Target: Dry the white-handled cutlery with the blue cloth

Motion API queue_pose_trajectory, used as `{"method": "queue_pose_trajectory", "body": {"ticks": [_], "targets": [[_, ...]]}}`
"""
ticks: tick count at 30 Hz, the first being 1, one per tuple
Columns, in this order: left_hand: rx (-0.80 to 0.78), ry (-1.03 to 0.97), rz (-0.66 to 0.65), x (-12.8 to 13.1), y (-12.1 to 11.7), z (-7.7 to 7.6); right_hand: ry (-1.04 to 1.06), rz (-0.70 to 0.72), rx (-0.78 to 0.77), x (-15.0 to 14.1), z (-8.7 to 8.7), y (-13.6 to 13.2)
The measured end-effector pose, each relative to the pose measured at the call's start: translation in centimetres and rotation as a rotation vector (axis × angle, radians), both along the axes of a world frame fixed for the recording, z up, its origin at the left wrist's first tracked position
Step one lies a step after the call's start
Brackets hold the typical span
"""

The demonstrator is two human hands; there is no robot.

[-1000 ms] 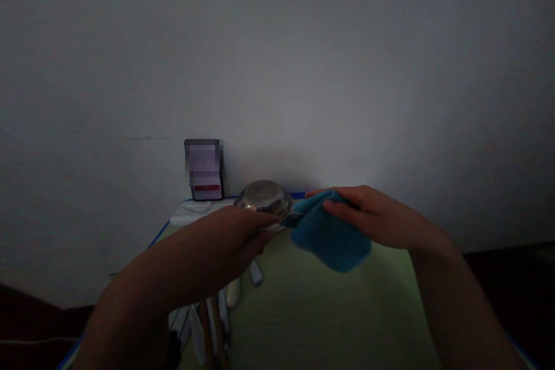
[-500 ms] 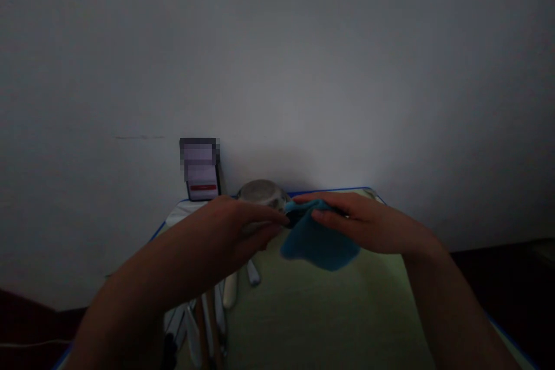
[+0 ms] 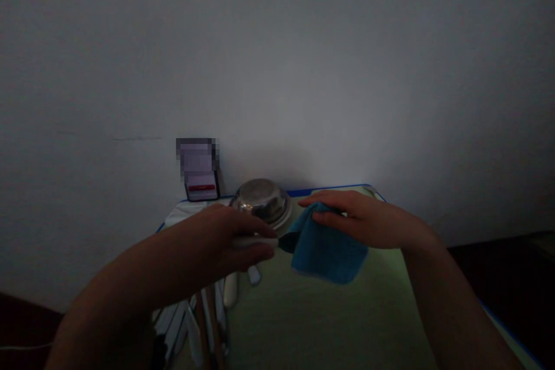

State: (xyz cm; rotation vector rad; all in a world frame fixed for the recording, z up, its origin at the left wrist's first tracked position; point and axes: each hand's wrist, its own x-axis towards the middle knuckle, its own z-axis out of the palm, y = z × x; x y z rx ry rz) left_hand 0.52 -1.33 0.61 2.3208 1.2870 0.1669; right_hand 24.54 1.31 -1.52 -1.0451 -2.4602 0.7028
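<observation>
Wiping seems in hand: the utensil (image 3: 269, 242) is gripped by the left hand (image 3: 232, 226), cloth (image 3: 330, 251) by the right hand (image 3: 366, 217); steadiness is called for next.

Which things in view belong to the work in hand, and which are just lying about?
In use:
white-handled utensil, in the left hand
blue cloth, in the right hand

Apparently just lying about:
upturned metal bowl
upright phone
other utensils, lower left

We face a grey-white wall (image 3: 277, 58) in dim light, softly brighter near its middle; we see a thin mark (image 3: 137, 139) across its left side; below, a pale green tabletop (image 3: 329, 324) with blue edging (image 3: 300, 192) stands close against it; a dark reddish surface (image 3: 21, 321) lies lower left, deep shadow (image 3: 507, 277) lower right.
</observation>
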Motion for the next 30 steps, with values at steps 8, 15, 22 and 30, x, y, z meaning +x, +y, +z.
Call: {"method": "queue_pose_trajectory", "body": {"ticks": [8,15,22,30], "targets": [[0.077,0.001,0.046,-1.2,0.6,-0.2,0.002,-0.060,-0.005,0.0,-0.1,0.0],[0.211,-0.056,-0.001,-1.0,0.6,-0.2,0.019,-0.027,-0.024,0.1,-0.2,0.0],[0.275,-0.039,-0.025,0.5,1.1,-0.5,-0.015,0.021,-0.039,0.0,0.0,0.1],[0.159,0.039,-0.052,0.8,1.0,-0.1,-0.068,-0.026,0.036,-0.7,0.0,0.0]]}}
